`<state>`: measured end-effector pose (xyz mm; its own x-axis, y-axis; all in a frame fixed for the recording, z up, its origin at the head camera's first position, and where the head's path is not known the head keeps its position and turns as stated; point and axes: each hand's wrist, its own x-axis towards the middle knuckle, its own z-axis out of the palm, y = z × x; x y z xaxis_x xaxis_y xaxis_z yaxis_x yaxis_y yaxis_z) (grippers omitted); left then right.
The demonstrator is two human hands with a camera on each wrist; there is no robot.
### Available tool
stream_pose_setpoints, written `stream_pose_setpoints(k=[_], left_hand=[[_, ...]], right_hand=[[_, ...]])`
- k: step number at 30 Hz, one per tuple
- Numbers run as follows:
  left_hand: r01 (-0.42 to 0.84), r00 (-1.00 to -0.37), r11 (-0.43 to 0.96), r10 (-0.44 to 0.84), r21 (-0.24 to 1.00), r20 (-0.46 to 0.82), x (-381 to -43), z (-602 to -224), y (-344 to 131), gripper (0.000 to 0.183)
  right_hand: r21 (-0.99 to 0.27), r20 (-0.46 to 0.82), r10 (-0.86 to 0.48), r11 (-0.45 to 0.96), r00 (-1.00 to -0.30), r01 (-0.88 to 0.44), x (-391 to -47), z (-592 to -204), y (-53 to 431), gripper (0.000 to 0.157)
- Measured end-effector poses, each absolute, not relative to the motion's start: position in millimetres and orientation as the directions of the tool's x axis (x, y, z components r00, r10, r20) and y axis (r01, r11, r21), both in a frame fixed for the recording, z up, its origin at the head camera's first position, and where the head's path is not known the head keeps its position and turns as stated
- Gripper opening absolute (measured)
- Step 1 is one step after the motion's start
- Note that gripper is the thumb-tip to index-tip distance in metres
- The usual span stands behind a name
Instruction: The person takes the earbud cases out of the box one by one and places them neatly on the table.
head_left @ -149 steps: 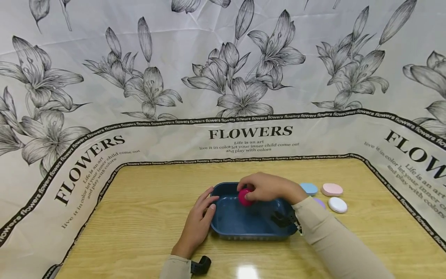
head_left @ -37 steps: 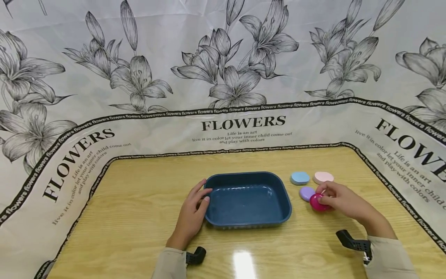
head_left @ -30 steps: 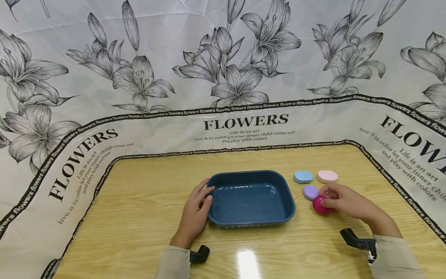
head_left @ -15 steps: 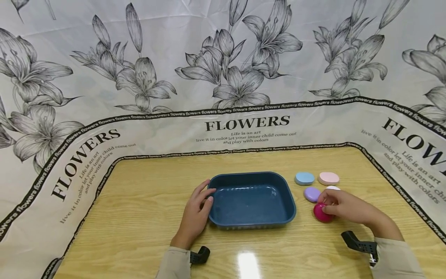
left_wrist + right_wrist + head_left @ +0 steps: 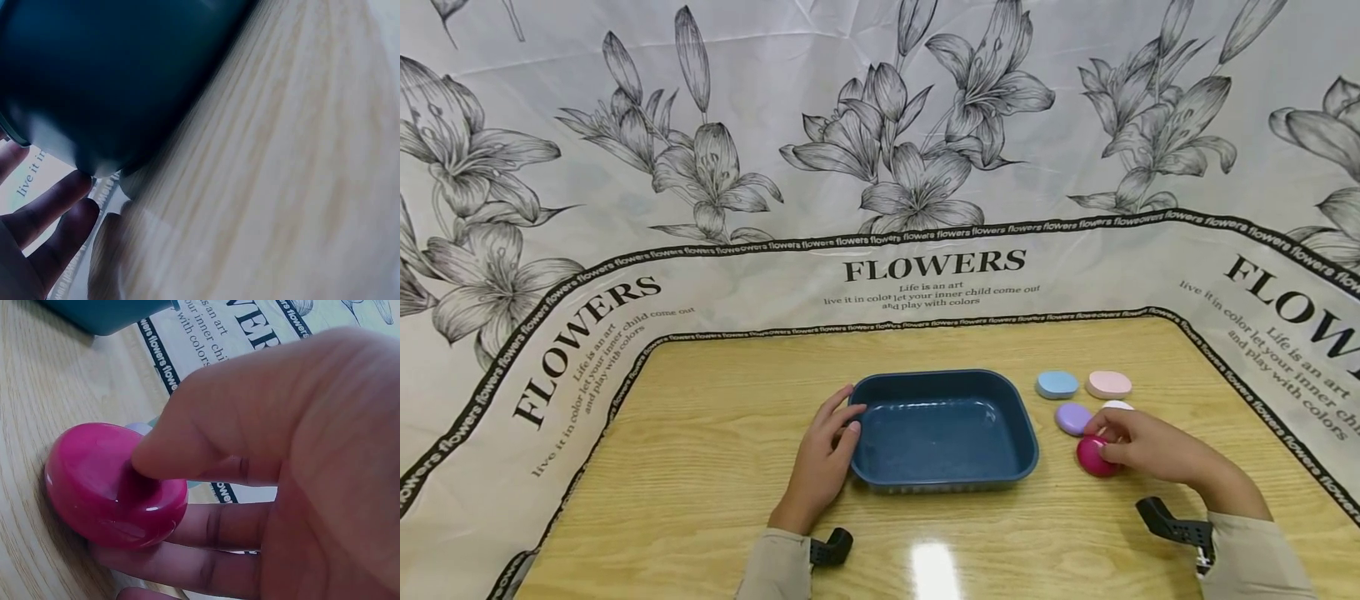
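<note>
At the right of the head view my right hand [image 5: 1150, 446] pinches a glossy magenta round piece [image 5: 1097, 456] between thumb and fingers. The right wrist view shows this magenta round piece [image 5: 103, 484] tilted, low over the wood, with the thumb on its face and fingers behind it. My left hand [image 5: 820, 454] rests at the left end of a dark blue rectangular basin [image 5: 943, 482], its fingers lightly bent and touching the rim. In the left wrist view fingertips [image 5: 78, 184] meet the basin's outer wall. Nothing lies inside the basin.
Right of the basin lie a light blue oval piece [image 5: 1057, 384], a pink oval piece [image 5: 1109, 384] and a purple round piece [image 5: 1074, 418]. A white piece [image 5: 1117, 406] is mostly hidden behind my right hand. A flower-printed cloth [image 5: 925, 287] borders the wooden table [image 5: 722, 433].
Five seconds ago my right hand held the magenta piece over the basin. It then moved right, beside the other pieces, and slid slightly nearer, uncovering part of the white one. The left hand stayed.
</note>
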<state>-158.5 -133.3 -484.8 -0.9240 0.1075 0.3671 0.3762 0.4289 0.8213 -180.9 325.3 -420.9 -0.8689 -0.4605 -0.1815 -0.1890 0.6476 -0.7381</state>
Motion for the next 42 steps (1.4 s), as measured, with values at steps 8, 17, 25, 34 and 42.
stream_pose_setpoints(k=[8, 17, 25, 34, 42], left_hand=[[0.358, -0.932, 0.435, 0.106, 0.826, 0.348, -156.9, -484.1, -132.8, 0.032], [0.374, -0.924, 0.437, 0.106, 0.818, 0.366, -160.9, -482.1, -132.3, 0.033], [0.382, -0.921, 0.441, 0.109, 0.812, 0.374, -160.2, -483.3, -132.9, 0.033], [0.372, -0.926, 0.436, 0.107, 0.820, 0.363, -159.8, -484.7, -132.3, 0.034], [0.376, -0.924, 0.433, 0.105, 0.819, 0.368, -158.3, -487.0, -133.5, 0.033]], right_hand=[[-0.682, -0.187, -0.413, 0.708, -0.891, -0.185, -179.7, -418.5, 323.8, 0.027], [-0.639, -0.160, -0.416, 0.735, -0.895, -0.227, -182.3, -414.6, 323.3, 0.020], [-0.596, -0.157, -0.419, 0.762, -0.894, -0.253, -183.5, -416.5, 323.7, 0.017], [-0.558, -0.155, -0.411, 0.787, -0.899, -0.263, -181.4, -412.3, 320.1, 0.017], [-0.545, -0.165, -0.384, 0.803, -0.908, -0.241, -179.6, -412.0, 319.9, 0.017]])
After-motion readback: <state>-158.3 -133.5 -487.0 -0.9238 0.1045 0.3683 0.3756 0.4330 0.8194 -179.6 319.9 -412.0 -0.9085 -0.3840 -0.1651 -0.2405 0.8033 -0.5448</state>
